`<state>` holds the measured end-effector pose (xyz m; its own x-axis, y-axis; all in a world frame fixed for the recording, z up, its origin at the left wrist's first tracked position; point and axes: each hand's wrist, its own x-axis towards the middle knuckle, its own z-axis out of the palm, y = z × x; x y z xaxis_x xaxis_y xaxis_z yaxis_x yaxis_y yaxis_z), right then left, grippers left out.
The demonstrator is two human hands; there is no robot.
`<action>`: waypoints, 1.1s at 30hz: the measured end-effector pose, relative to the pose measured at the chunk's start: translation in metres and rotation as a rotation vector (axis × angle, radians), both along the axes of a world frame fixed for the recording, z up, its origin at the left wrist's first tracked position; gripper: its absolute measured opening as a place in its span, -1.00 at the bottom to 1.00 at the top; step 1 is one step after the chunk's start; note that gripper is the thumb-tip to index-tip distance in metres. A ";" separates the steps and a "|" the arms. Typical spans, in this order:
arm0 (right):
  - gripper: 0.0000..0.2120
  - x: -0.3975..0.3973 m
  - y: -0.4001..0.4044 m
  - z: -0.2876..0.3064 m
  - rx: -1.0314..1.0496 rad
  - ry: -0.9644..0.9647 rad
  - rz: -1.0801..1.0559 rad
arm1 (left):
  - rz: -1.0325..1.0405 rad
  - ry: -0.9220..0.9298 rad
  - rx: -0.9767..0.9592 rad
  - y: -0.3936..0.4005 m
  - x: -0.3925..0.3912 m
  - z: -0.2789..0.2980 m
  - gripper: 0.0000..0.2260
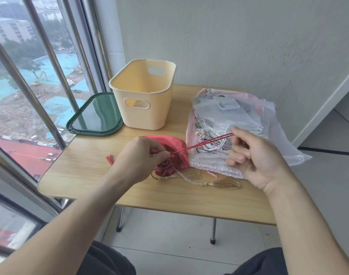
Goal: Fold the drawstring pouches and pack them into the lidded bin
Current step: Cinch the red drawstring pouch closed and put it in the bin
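On the middle of the wooden table (102, 175), just in front of the person, lay a red pouch (170, 155) of thin, shiny cloth, gathered into soft wrinkles at its mouth. The left hand (138, 158) rested on it, with thumb and forefinger pinching the gathered neck. From there a red drawstring (201, 143) ran tight up to the right hand (253, 155), which pinched its far end between thumb and forefinger while the other fingers were loosely curled. A cream cord (189, 178) with two tassels lay on the table touching the near side of the pouch.

The pouch looked very light and limp, and probably slippery, so it would not keep a fold by itself; I think it was best held flat by the cloth near the mouth, not lifted by the thin string alone.

Just beside it on the right was a pile of other pouches (225, 124), white and pink, lying on a thin plastic bag (284, 139). Behind stood the open yellow bin (143, 96), with nothing visible inside it, and its dark green lid (95, 116) lay flat to the left of it, near the window (30, 76).
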<state>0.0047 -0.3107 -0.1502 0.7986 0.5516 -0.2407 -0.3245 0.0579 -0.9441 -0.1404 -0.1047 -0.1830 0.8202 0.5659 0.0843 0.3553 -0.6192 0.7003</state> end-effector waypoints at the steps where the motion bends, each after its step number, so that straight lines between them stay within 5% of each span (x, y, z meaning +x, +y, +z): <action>1: -0.67 0.002 -0.002 -0.001 -0.088 -0.095 -0.051 | 0.003 0.014 0.018 0.001 -0.001 0.001 -0.91; 5: -0.79 0.003 -0.004 -0.011 -0.537 -0.832 -0.370 | -0.008 0.033 0.050 0.004 -0.003 0.005 -0.94; 8: -0.79 -0.012 0.010 -0.013 -0.347 -1.278 -0.502 | -0.038 0.057 0.061 0.004 -0.003 0.007 -0.92; 10: -0.83 -0.027 0.025 -0.017 -0.222 -1.410 -0.307 | -0.082 0.081 0.066 0.004 -0.003 0.006 -0.91; 15: -0.76 -0.042 0.049 -0.048 -0.399 -1.276 0.298 | -0.216 0.097 0.047 0.008 -0.006 0.005 -0.92; 20: -0.95 -0.034 0.050 -0.049 -0.422 -1.237 0.268 | -0.181 0.066 -0.010 0.014 -0.015 0.009 -0.93; 33: -0.92 -0.025 0.034 -0.038 -0.517 -1.086 0.344 | -0.138 0.169 0.005 0.025 -0.027 0.015 -0.80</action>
<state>-0.0203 -0.2764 -0.1883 0.5535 0.8082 0.2011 0.7108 -0.3326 -0.6198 -0.1672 -0.0795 -0.1683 0.8927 0.4469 -0.0582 0.3787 -0.6737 0.6346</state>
